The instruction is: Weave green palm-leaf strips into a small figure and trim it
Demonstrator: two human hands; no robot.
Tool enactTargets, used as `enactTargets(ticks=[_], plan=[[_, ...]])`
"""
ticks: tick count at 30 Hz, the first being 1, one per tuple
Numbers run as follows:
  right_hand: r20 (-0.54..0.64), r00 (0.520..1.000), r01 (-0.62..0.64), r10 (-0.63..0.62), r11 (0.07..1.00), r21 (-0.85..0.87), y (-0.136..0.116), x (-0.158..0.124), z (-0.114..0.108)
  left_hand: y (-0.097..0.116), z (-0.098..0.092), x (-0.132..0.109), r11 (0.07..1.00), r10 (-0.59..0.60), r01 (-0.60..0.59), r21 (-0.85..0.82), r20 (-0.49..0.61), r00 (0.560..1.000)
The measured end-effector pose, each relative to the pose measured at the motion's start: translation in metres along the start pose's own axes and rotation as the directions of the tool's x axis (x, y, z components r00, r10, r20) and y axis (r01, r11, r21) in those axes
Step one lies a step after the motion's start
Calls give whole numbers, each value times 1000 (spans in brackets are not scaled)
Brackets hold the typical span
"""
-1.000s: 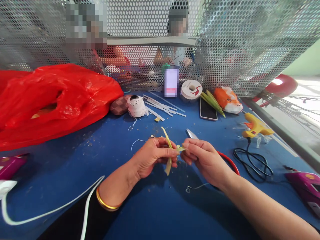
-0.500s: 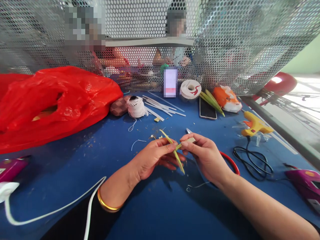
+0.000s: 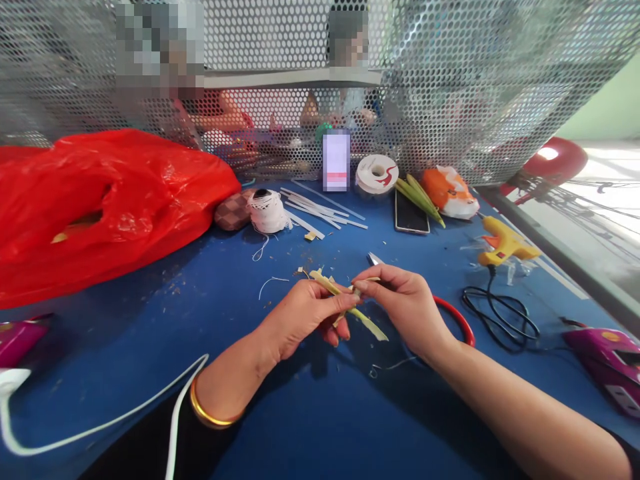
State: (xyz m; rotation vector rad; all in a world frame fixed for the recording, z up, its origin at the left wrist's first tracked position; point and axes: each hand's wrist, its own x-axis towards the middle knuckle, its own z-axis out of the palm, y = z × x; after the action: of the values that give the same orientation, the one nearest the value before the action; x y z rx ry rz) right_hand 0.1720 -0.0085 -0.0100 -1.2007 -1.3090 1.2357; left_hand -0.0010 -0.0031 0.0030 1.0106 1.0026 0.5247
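Observation:
My left hand (image 3: 306, 315) pinches a thin yellow-green leaf strip (image 3: 367, 323) above the blue table (image 3: 310, 413). The strip lies slanted, its upper end at the left and its lower end down to the right. My right hand (image 3: 403, 303) pinches the same strip near its middle, fingertips meeting those of my left hand. Red-handled scissors (image 3: 453, 315) lie on the table under and behind my right hand, the blade tip showing past the knuckles.
A big red plastic bag (image 3: 100, 200) fills the left. At the back lie a white thread spool (image 3: 266, 210), white strips (image 3: 320, 212), a ribbon roll (image 3: 377, 175), a phone (image 3: 411, 217), green leaves (image 3: 419, 199). A yellow glue gun (image 3: 503, 245) with black cord is right. People sit behind the mesh screen (image 3: 450, 87).
The leaf strip has turned from nearly upright to a flat slant, lower end swinging right. Both hands stayed together and shifted slightly up in view.

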Motion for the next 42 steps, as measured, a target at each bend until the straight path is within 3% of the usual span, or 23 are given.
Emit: enactTargets(ticks=[5,13,18,26,42], plan=[[-32,997,65,-70,988,-139,-2,-2,1,-4,4,1,995,-48,50,-82,24,999],[-31,999,37,-42,989,-145,-1,-2,5,-10,11,1,979,-70,78,-190,46,996],[-31,999,36,-43,981,-189,1,-3,5,-12,11,1,986,-75,89,-141,104,992],[-7,1000,16,-18,973,-229,-2,-7,8,-12,12,-2,999,-50,51,-7,110,993],[-11,999,43,-46,980,-192,4,-7,11,-15,16,-2,998,-67,64,25,164,984]])
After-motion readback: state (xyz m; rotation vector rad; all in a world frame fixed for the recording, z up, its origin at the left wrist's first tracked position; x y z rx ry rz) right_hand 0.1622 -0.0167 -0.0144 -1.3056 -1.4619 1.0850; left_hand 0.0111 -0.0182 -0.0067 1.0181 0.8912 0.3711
